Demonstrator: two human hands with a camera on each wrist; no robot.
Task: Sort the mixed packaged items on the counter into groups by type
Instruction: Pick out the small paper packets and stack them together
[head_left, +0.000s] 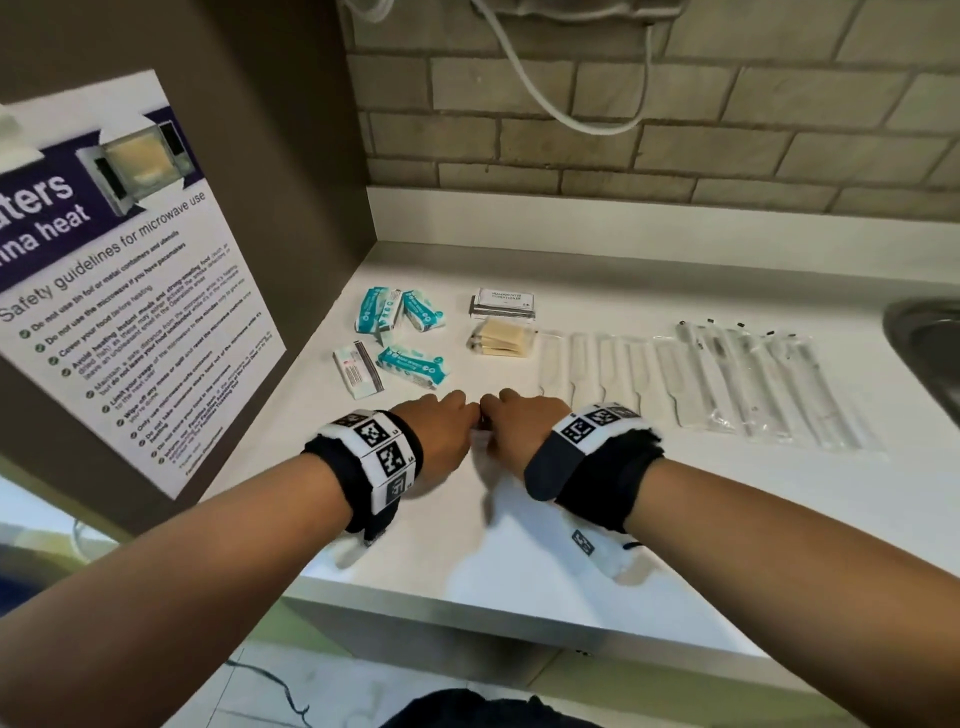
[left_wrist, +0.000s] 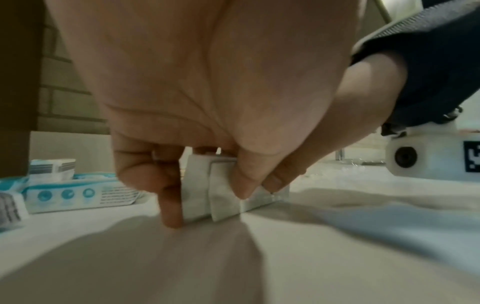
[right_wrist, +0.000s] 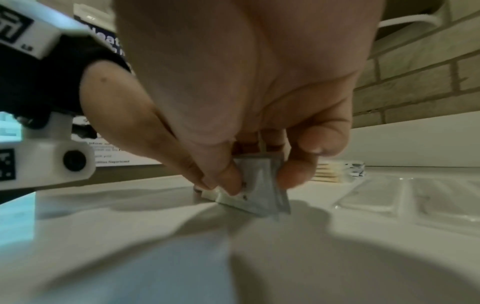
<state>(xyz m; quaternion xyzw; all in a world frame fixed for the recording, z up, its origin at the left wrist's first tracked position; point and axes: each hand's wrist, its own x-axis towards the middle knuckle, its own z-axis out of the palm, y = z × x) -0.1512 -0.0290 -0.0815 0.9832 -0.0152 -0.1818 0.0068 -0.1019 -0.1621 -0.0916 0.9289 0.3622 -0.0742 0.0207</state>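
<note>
Both hands meet at the counter's middle over a small stack of white sachets stood on edge on the counter. My left hand pinches the stack from the left, thumb and fingers curled round it. From the right, my right hand grips the same sachets. In the head view the hands hide the stack. Behind them lie teal packets, a white box, black-and-white sachets, tan sachets and a row of clear-wrapped items.
A brown cabinet side with a microwave safety poster stands on the left. The brick wall backs the counter, and a steel sink sits at the far right. The counter's front edge is near my forearms.
</note>
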